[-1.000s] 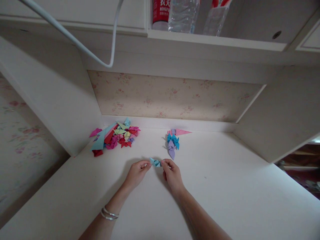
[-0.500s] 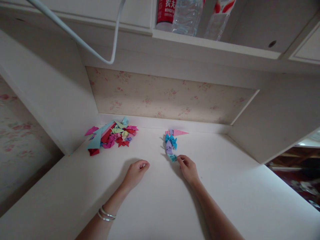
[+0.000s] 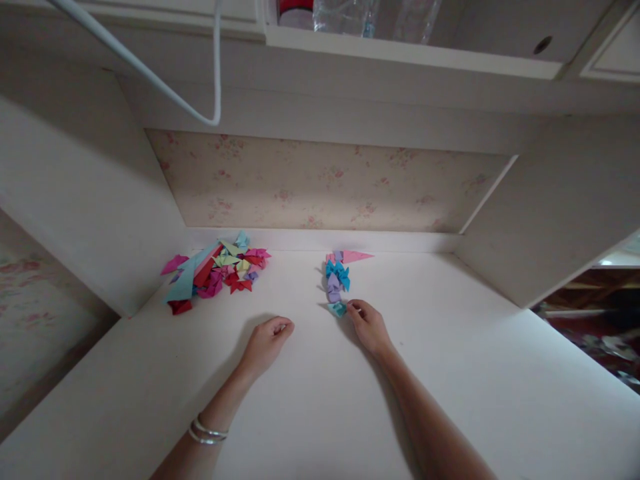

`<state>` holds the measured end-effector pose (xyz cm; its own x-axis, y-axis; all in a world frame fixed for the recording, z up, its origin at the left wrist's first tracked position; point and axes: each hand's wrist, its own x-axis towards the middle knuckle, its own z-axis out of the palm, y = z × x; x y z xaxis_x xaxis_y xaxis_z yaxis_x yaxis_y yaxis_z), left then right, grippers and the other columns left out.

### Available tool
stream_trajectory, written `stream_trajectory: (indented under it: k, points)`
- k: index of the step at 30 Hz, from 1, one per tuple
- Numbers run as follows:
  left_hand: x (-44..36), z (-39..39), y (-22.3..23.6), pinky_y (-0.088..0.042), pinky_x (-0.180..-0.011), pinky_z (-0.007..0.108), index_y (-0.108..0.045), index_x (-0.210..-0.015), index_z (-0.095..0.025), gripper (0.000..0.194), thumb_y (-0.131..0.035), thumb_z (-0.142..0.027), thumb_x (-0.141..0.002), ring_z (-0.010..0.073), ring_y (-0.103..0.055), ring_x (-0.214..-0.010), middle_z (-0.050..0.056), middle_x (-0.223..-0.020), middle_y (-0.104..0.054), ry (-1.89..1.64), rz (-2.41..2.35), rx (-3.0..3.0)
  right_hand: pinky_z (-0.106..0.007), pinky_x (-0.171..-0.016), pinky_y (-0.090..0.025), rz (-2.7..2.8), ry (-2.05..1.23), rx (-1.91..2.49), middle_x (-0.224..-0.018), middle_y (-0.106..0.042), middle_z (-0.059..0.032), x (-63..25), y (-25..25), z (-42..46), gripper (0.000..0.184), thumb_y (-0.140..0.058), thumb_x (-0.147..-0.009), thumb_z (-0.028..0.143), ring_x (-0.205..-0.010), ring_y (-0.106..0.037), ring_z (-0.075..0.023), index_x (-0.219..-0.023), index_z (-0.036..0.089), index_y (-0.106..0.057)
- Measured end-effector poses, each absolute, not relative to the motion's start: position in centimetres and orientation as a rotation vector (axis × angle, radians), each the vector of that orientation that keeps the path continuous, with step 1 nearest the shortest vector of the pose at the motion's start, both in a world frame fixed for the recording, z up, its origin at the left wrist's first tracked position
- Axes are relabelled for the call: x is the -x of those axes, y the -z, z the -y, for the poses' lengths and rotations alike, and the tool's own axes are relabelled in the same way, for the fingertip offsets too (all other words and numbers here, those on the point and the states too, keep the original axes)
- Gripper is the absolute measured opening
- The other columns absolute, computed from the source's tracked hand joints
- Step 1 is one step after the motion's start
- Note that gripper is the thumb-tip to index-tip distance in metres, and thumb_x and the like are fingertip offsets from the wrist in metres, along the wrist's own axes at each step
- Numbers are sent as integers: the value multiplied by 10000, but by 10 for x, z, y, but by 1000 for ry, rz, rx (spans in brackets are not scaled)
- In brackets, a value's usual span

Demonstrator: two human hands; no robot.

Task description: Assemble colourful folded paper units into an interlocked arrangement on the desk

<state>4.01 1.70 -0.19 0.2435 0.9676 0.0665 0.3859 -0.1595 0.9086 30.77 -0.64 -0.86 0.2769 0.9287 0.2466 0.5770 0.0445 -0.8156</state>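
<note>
My right hand is closed in a pinch at the right edge of a teal folded-paper piece. Above that piece runs a short column of origami: a lavender piece, a blue piece, and at the top a pink pointed piece beside a small purple one. My left hand rests on the white tabletop, fingers curled in, thumb against the forefinger, with nothing visible in it. To its upper left lies a heap of many-coloured folded paper pieces.
A low back ledge and side panels enclose the white desk. Overhead, plastic bottles stand on a shelf. A white cable or bar hangs at upper left.
The view has tilted slightly downward. The teal piece has turned a little and sits slightly further left under the lavender one, my right hand moving with it. My left hand stays nearly still.
</note>
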Motion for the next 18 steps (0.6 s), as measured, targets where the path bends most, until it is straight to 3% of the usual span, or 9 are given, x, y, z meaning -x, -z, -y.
stream_trajectory:
  k: [18]
  points:
    - [-41,-16,0,-424,-621,253,-706,-845,-155,349,-535,-454,-791,181,-605,-699,29,-730,-683,-859,-1280,-1724,-271,-714,-429,1500,-489,1801,-904,-725,-33,-309,8,6,354,-427,-880,454,-781,-637,-188,-967,251,-703]
